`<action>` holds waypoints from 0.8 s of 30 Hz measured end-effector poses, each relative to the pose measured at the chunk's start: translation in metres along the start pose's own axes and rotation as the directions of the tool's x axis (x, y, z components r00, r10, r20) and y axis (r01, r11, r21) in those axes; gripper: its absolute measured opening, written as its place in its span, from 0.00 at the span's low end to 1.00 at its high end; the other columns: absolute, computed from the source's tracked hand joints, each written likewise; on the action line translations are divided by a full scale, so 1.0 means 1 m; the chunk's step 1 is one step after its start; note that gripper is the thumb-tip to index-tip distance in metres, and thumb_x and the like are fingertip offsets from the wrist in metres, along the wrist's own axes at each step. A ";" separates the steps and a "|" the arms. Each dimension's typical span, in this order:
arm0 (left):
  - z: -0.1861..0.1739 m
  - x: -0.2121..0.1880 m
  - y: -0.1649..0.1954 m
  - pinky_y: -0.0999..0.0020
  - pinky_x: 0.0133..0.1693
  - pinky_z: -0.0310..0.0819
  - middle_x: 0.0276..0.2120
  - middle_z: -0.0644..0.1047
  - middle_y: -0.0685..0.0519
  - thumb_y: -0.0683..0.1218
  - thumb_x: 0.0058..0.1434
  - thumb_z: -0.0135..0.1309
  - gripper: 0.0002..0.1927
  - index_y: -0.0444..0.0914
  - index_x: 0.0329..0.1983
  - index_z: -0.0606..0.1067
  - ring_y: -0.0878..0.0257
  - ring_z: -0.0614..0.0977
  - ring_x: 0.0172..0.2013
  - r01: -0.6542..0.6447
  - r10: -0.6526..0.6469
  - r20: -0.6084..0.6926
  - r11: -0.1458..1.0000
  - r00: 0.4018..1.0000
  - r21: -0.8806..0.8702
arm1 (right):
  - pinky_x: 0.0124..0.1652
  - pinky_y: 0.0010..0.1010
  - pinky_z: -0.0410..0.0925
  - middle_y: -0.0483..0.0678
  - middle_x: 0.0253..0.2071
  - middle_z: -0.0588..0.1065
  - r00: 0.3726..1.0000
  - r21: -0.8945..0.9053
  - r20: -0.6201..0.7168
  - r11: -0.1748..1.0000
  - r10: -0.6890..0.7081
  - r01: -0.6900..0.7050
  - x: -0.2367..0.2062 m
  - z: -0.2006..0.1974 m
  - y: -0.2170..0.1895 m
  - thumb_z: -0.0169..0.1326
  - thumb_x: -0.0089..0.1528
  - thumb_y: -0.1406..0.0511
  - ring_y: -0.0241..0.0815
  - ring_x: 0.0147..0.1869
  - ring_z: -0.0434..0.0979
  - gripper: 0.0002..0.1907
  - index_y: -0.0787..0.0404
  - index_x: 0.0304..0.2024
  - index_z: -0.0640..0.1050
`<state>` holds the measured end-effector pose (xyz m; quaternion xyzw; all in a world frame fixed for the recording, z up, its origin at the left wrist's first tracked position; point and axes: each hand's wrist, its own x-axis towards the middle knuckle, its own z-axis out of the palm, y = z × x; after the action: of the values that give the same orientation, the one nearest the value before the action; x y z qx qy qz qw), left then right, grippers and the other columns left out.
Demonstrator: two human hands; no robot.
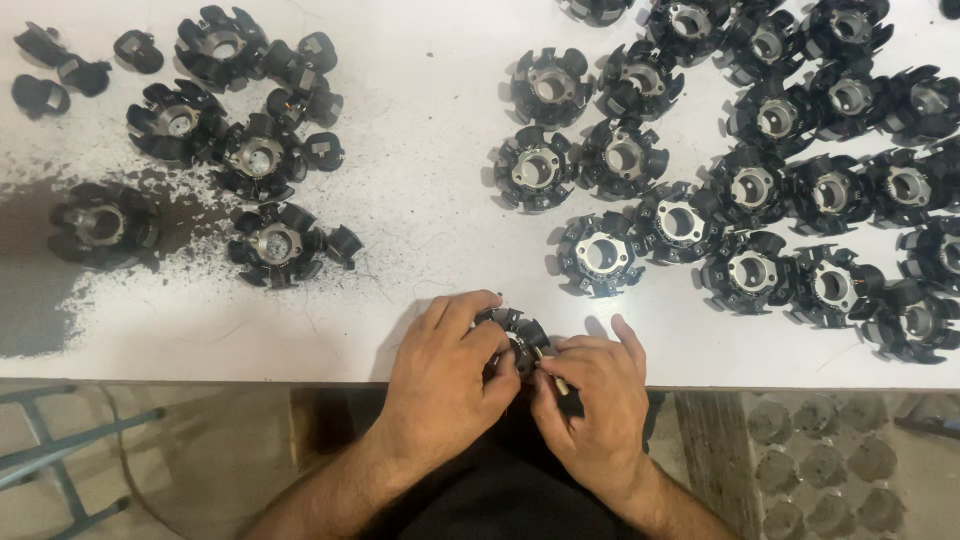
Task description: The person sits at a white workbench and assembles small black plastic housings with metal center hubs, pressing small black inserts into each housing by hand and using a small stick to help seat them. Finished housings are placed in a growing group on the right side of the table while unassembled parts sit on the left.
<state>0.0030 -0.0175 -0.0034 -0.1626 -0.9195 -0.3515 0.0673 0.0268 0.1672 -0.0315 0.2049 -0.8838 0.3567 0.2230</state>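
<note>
Working at the near edge of the white tabletop (420, 200), the left hand (445, 375) wraps curled fingers over a black plastic star-shaped stator core with a metal hub (515, 335), while the right hand (590, 395) pinches a small pale tool or pin — too small to tell — against it. By my judgement much is done: a dense group of similar black cores (780, 170) lies to the right, and a smaller scattered cluster (240, 140) with loose black caps to the left. Dark dust (60, 290) smears the left side; below, a bluish metal frame (60, 450).
</note>
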 end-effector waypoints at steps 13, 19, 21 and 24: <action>0.004 -0.004 0.000 0.51 0.54 0.67 0.54 0.75 0.47 0.42 0.52 0.62 0.09 0.38 0.36 0.78 0.48 0.74 0.55 -0.020 0.016 -0.091 0.999 0.996 -0.039 | 0.67 0.56 0.62 0.48 0.40 0.76 1.000 0.024 -0.013 0.999 -0.023 0.023 0.002 0.001 -0.001 0.65 0.51 0.75 0.48 0.49 0.79 0.18 0.60 0.42 0.76; 0.002 -0.002 0.000 0.50 0.57 0.66 0.54 0.74 0.46 0.41 0.51 0.62 0.09 0.37 0.34 0.77 0.46 0.72 0.61 -0.084 0.082 -0.081 0.996 0.993 -0.032 | 0.66 0.54 0.64 0.47 0.36 0.76 1.000 0.012 0.023 1.000 0.016 -0.016 0.008 -0.003 -0.006 0.65 0.51 0.74 0.47 0.44 0.79 0.15 0.60 0.39 0.77; 0.001 -0.003 0.001 0.50 0.58 0.66 0.55 0.74 0.45 0.41 0.51 0.63 0.09 0.37 0.34 0.77 0.46 0.72 0.61 -0.106 0.103 -0.054 0.993 0.993 -0.057 | 0.66 0.55 0.63 0.47 0.35 0.76 0.999 0.018 0.030 0.999 0.033 -0.034 0.010 -0.004 -0.007 0.65 0.51 0.73 0.46 0.42 0.79 0.15 0.60 0.39 0.77; 0.004 -0.003 0.001 0.52 0.58 0.68 0.55 0.74 0.45 0.41 0.53 0.63 0.09 0.37 0.36 0.77 0.47 0.73 0.60 -0.094 0.089 -0.042 0.987 0.995 -0.132 | 0.65 0.54 0.64 0.46 0.36 0.77 0.997 0.037 0.053 0.998 0.048 -0.051 0.014 -0.006 -0.007 0.65 0.52 0.73 0.45 0.43 0.80 0.15 0.60 0.40 0.77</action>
<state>0.0061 -0.0151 -0.0063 -0.2022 -0.8841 -0.4117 0.0889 0.0208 0.1644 -0.0162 0.1965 -0.8870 0.3737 0.1869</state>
